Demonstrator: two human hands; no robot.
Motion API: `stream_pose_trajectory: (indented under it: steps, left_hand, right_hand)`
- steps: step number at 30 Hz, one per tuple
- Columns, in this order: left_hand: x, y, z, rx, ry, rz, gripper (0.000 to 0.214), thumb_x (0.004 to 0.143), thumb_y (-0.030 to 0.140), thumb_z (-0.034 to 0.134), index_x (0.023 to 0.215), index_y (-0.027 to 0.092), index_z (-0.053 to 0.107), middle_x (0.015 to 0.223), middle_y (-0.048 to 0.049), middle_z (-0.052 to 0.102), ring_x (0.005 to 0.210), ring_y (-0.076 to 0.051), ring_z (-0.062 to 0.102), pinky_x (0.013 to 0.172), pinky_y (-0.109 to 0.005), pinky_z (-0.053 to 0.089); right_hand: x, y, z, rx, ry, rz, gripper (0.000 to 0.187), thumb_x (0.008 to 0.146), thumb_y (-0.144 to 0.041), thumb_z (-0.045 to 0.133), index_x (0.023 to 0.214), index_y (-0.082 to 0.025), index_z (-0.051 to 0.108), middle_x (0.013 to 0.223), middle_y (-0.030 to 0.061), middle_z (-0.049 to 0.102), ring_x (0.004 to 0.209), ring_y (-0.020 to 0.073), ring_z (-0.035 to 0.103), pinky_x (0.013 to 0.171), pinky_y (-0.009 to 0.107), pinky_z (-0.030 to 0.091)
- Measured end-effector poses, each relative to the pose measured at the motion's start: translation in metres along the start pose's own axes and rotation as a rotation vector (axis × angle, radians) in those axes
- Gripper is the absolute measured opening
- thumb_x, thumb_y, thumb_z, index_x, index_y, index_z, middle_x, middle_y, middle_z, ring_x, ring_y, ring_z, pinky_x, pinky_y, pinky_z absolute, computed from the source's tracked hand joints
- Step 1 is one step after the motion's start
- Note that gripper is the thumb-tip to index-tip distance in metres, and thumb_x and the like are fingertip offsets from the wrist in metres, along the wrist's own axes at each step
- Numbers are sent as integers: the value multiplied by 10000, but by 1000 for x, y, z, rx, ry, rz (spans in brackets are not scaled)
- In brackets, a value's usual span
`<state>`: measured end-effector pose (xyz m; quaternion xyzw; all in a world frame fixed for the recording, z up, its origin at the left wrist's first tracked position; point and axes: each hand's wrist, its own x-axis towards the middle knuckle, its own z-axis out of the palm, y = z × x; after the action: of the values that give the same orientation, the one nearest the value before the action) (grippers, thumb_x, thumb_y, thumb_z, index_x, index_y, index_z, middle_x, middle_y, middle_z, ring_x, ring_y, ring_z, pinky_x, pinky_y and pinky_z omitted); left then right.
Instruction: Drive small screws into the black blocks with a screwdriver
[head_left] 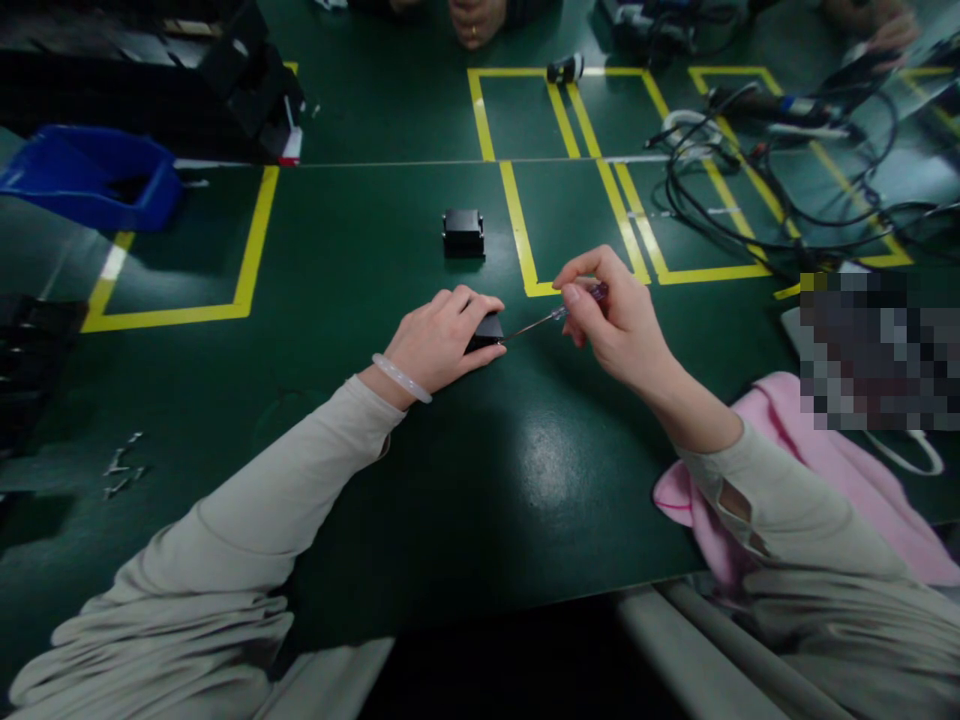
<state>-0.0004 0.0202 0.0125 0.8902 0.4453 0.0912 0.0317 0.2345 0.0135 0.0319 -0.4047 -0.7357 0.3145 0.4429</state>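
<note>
My left hand (448, 338) is closed around a small black block (487, 330) and steadies it on the green table (420, 470). Its fingers cover much of the block. In my right hand (611, 310) is a screwdriver (559, 313) with a clear purplish handle, pinched between thumb and fingers. The thin metal shaft points left, and its tip meets the right end of the block near a small shiny spot. A second black block (463, 232), with small metal bits at its sides, sits on the table just beyond my hands.
Small screws (121, 467) lie at left, below a blue bin (94, 180) and black trays (142, 75). Tangled cables (780, 200) spread at back right. A pink cloth (810, 450) lies under my right forearm. Another person's hand (478, 20) shows across the table.
</note>
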Motion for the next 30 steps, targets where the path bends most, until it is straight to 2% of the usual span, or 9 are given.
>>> stream_pose_trajectory:
  steps: [5,12,18,24,30]
  left_hand:
    - [0,0,-1,6,-9,2,475,956,491,551,1336,210,500,1264,-103,592,1090,-254,568,821,-341,484]
    - [0,0,0,-5,-4,4,478,956,485,553,1341,210,495,1272,-105,588,1096,-257,564,830,-348,483]
    - [0,0,0,-2,-10,0,479,961,494,541,1341,207,500,1267,-106,590,1091,-259,565,817,-345,483]
    - [1,1,-1,-10,-10,-7,472,951,482,564,1334,213,507,1277,-105,588,1108,-259,561,849,-354,483]
    - [0,1,-1,-5,-11,-10,466,955,478,555,1336,215,505,1275,-107,590,1099,-258,564,835,-353,483]
  right_hand:
    - [1,0,0,-42,6,-14,312,976,-525,546,857,-237,534,637,-50,518,521,97,491,492,270,356]
    - [-1,-1,0,8,-24,6,255,996,-512,513,1030,-261,547,622,-69,501,481,105,498,480,282,392]
    - [-1,-3,-1,-25,-20,14,321,996,-536,501,876,-241,539,549,-77,485,418,81,460,432,261,324]
    - [-1,-1,0,-2,-18,7,262,991,-516,521,1014,-256,550,617,-72,501,466,95,489,470,272,387]
    - [0,-4,-1,-49,-3,-6,339,988,-548,506,856,-238,542,585,-63,492,466,86,459,459,259,333]
